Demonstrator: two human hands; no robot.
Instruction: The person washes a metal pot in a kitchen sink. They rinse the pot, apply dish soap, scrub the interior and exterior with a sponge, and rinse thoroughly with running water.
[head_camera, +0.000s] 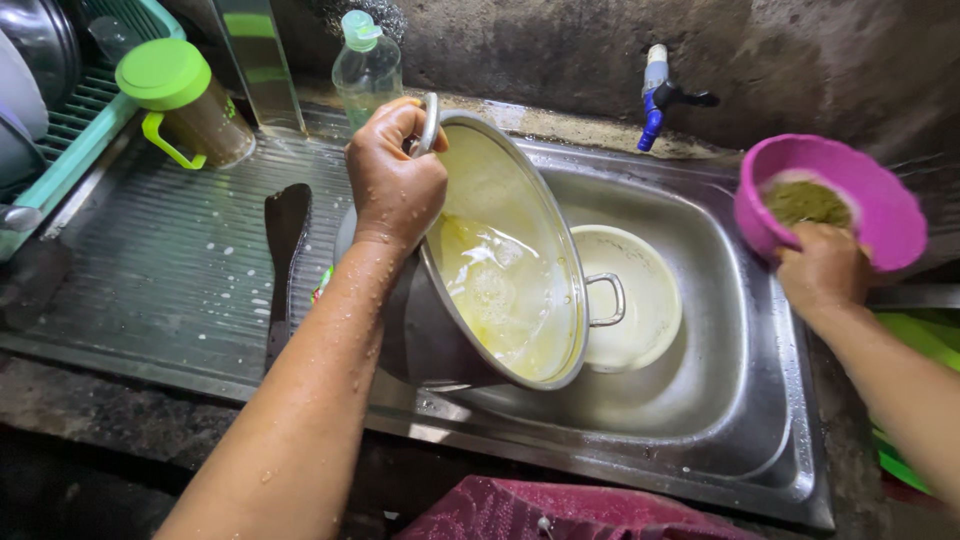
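Hands: left hand (395, 185) fist-clamped on one tilted pot (500, 270) with yellowish liquid; right hand (825, 270), 3 o'clock, fingers wrapped on one pink bowl (860, 195) of green sponge.

A pot (500, 270) is tipped over the left rim of the sink (760, 420), gripped at its far handle by the left hand (395, 185). A plate (640, 290) is lying in the basin just right of it. A bowl (830, 195) is held over the sink's right edge by the right hand (825, 270). A bottle (368, 65) and a jug (185, 100) are parked along the drainboard's (170, 260) back edge.
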